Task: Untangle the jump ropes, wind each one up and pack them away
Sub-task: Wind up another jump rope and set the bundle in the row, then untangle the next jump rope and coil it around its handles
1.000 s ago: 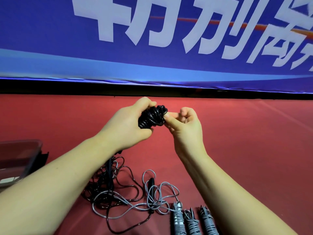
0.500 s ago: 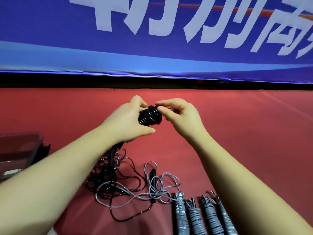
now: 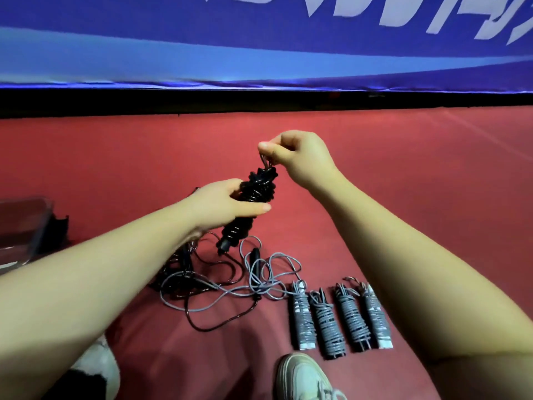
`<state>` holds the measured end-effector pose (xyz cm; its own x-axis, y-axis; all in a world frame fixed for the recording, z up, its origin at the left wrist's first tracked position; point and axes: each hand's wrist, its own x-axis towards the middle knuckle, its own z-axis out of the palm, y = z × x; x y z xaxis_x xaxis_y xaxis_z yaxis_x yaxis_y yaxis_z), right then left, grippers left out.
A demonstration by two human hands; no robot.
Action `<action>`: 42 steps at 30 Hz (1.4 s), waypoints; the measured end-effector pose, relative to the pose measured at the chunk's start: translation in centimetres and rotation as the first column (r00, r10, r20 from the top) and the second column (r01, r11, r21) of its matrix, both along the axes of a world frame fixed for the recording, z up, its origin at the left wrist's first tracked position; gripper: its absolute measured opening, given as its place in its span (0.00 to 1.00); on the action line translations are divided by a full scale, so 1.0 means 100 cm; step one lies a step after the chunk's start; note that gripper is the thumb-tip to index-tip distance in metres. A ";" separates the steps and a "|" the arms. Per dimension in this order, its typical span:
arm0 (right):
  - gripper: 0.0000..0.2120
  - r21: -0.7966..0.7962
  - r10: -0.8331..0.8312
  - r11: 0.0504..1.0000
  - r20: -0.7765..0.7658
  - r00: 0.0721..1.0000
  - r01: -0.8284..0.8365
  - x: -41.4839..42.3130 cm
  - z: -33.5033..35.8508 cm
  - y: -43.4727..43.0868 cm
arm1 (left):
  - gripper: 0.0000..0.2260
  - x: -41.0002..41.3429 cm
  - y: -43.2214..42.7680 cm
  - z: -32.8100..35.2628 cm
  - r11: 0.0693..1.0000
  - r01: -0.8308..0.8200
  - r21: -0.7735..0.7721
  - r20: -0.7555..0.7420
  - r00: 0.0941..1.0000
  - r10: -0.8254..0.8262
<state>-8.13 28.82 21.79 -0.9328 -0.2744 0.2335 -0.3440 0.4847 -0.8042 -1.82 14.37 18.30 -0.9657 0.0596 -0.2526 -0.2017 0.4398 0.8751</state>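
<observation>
A black jump rope wound round its handles (image 3: 253,197) is held upright above the red floor. My left hand (image 3: 222,204) grips the middle of this bundle. My right hand (image 3: 294,154) pinches a small loop of rope sticking out of its top end. Below them a tangle of black and grey ropes (image 3: 225,278) lies loose on the floor. Several grey wound-up ropes (image 3: 340,316) lie side by side to the right of the tangle.
A clear plastic box (image 3: 26,226) stands at the left edge. My two shoes (image 3: 302,376) show at the bottom, one each side. A blue banner (image 3: 259,47) runs along the wall behind the red floor (image 3: 432,183).
The bundle has turned from end-on to upright and sunk lower. My right hand has moved up from the bundle's end and now pulls a loop out of its top.
</observation>
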 end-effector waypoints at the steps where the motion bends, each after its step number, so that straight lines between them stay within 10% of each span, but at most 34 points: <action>1: 0.10 0.023 -0.004 1.000 0.037 0.999 0.003 -0.001 -0.010 -0.001 | 0.12 0.001 0.002 -0.010 0.999 0.003 0.034 0.060 0.998 -0.005; 6: 0.07 0.254 0.024 0.957 0.407 0.913 -0.138 0.009 -0.101 0.011 | 0.13 0.014 0.021 -0.080 0.997 -0.066 -0.043 0.301 0.951 0.076; 12: 0.15 0.593 0.032 0.624 0.632 0.775 -0.509 0.039 -0.181 0.040 | 0.16 0.048 0.044 -0.179 0.999 -0.044 -0.023 0.568 0.822 0.049; 21: 0.20 0.831 0.056 0.487 0.275 0.960 -0.267 0.024 -0.240 0.044 | 0.25 0.061 0.062 -0.243 0.962 0.152 -0.226 0.666 0.745 0.038; 26: 0.20 0.879 0.170 0.243 0.377 0.911 -0.409 0.025 -0.261 0.038 | 0.23 0.044 0.057 -0.219 0.604 0.651 -0.460 0.679 0.696 -0.233; 29: 0.16 0.809 0.125 0.309 0.486 0.865 -0.500 0.018 -0.257 0.031 | 0.24 0.031 0.048 -0.201 0.394 0.726 -0.563 0.677 0.679 -0.285; 31: 0.12 0.707 -0.007 0.586 0.493 0.870 -0.396 0.008 -0.239 0.019 | 0.23 0.014 0.035 -0.191 0.347 0.644 -0.682 0.580 0.765 -0.280; 35: 0.19 0.100 -0.096 0.994 0.634 0.768 0.042 -0.023 -0.173 -0.002 | 0.37 -0.025 0.002 -0.164 0.695 0.299 -0.654 0.323 0.941 -0.100; 38: 0.19 -0.321 0.028 0.920 0.629 0.777 0.227 -0.034 -0.113 -0.013 | 0.47 -0.047 -0.013 -0.146 0.928 0.089 -0.362 0.131 0.990 -0.044; 42: 0.20 -0.640 0.181 0.713 0.564 0.806 0.287 -0.043 -0.052 -0.020 | 0.27 -0.063 -0.015 -0.130 0.787 -0.019 -0.617 -0.144 0.986 -0.089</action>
<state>-12.44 26.82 16.58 -0.9514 -0.2066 -0.2283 0.2785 -0.2613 -0.9242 -8.16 12.84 5.34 -0.9954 -0.0216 -0.0929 -0.0600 0.8987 0.4345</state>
